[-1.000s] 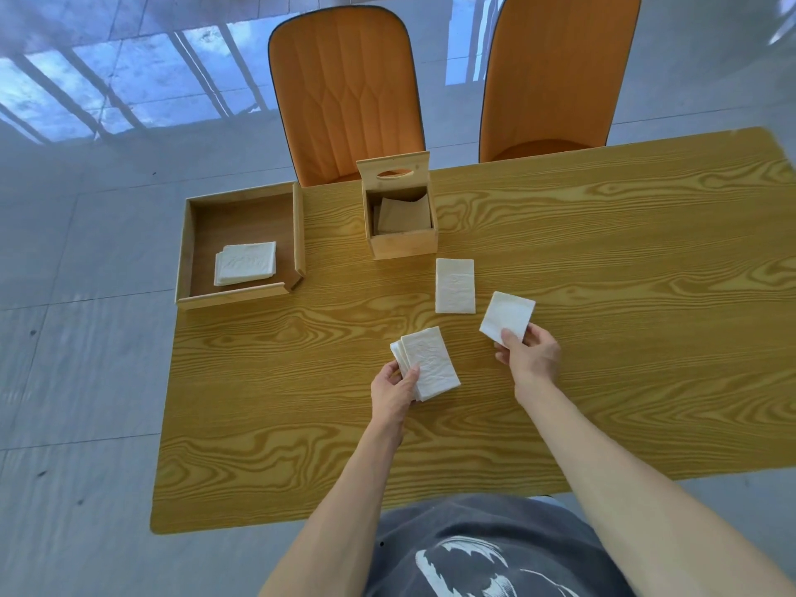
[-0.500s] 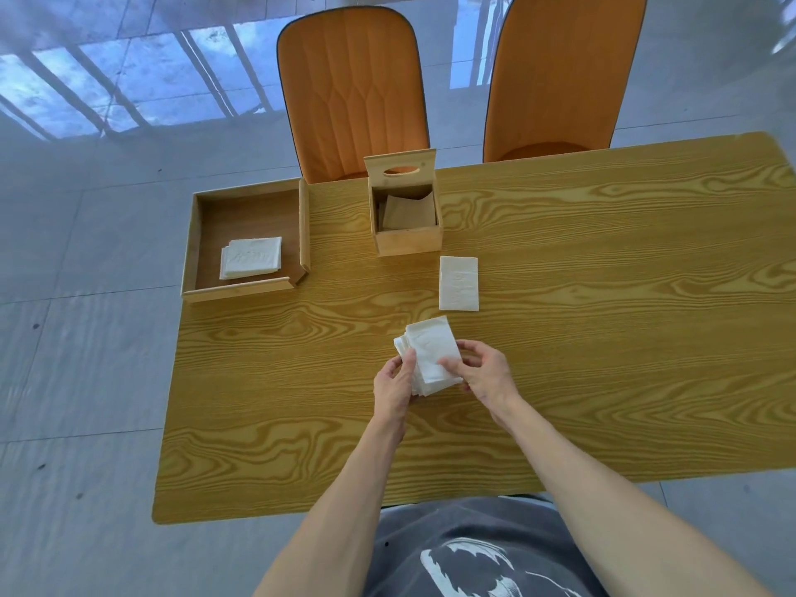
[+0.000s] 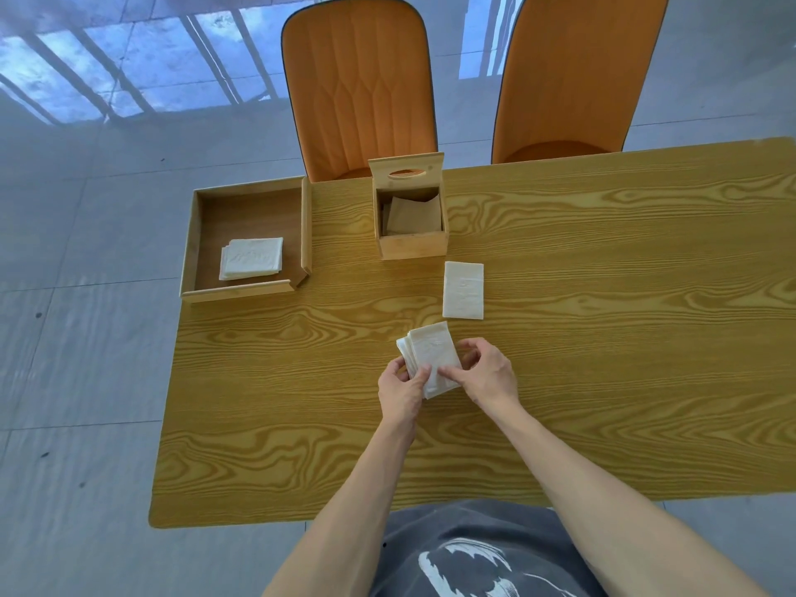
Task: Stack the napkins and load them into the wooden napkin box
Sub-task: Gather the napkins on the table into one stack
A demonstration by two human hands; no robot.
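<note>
Head-worn camera looks steeply down over the table (image 3: 603, 295).

White napkin stack (image 3: 433, 357) held above the table, one napkin (image 3: 463, 290) flat beside the open wooden napkin box (image 3: 411, 245).

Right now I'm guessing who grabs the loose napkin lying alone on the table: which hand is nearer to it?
Right. The right hand sits just below the lone napkin, slightly right; the left hand is farther down-left. Both grip the napkin stack.
</note>
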